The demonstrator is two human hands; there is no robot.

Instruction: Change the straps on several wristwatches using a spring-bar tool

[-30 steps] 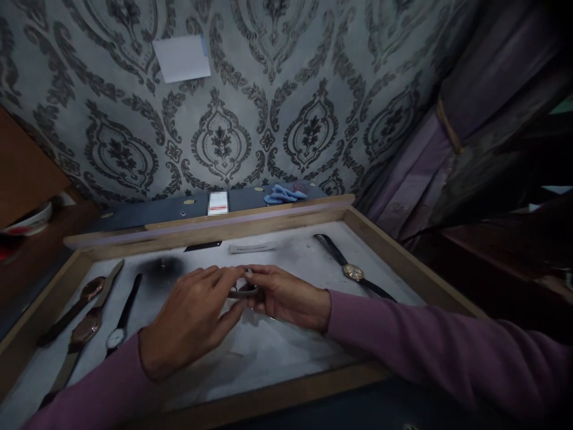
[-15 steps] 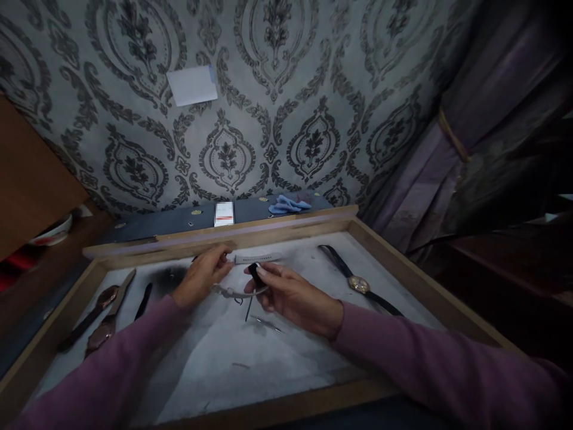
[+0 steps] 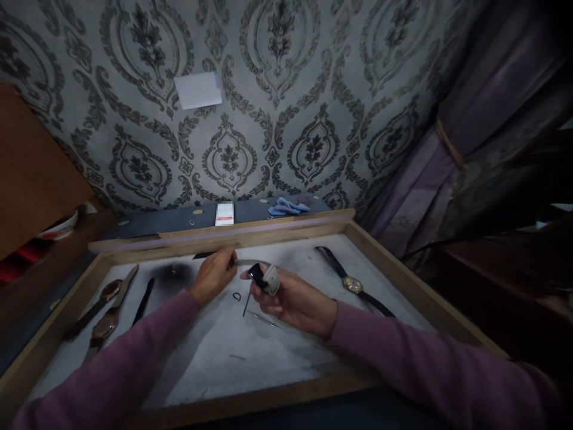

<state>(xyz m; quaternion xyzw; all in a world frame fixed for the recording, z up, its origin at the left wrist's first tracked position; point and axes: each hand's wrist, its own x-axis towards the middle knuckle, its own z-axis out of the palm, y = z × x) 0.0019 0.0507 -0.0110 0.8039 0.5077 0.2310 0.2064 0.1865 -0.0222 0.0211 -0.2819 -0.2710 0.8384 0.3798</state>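
My right hand (image 3: 298, 301) is closed around a smartwatch (image 3: 256, 275) with a dark, glossy face. A pale grey strap piece (image 3: 271, 279) stands up beside the face, against my fingers. My left hand (image 3: 215, 273) pinches the near end of a separate grey watch strap (image 3: 251, 261), which shows edge-on and runs right behind the smartwatch. Below the hands lie a small black loop (image 3: 237, 296), a thin black stick (image 3: 246, 304) and a slim metal tool (image 3: 264, 320).
A wooden-rimmed tray (image 3: 308, 226) surrounds the white work surface. Wristwatches (image 3: 104, 325) and a black strap (image 3: 144, 300) lie at left; a gold-faced wristwatch (image 3: 353, 284) lies at right. Behind the rim are a phone (image 3: 224, 214) and a blue cloth (image 3: 289, 206).
My left hand has moved slightly right and taken the end of the loose grey strap, which has turned edge-on. My right hand has turned the smartwatch, and its strap has swung from left to right.
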